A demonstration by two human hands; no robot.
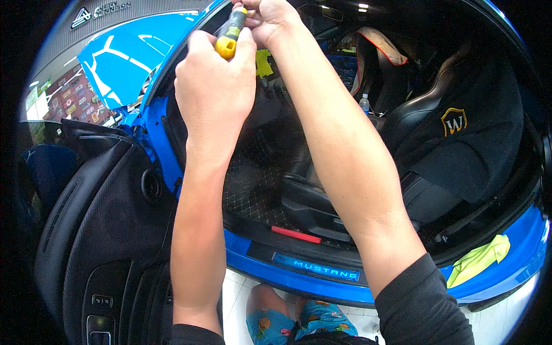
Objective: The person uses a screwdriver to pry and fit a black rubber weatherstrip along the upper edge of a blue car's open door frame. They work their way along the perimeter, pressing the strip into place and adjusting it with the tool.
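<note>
My left hand is closed around a yellow and grey screwdriver, its rounded yellow end toward me. The other end points up toward the picture's top edge, and its tip cannot be made out. Just to the right, my right hand has its fingers bent in by the far end of the screwdriver. The top edge cuts off part of that hand, so what its fingers hold is hidden. Both hands are raised at the front of the blue car's door opening, by the dark pillar.
The black door panel stands open at left. A red strip lies along the sill, and a yellow-green cloth hangs at the right. Inside are a black-covered seat, a water bottle and a yellow piece.
</note>
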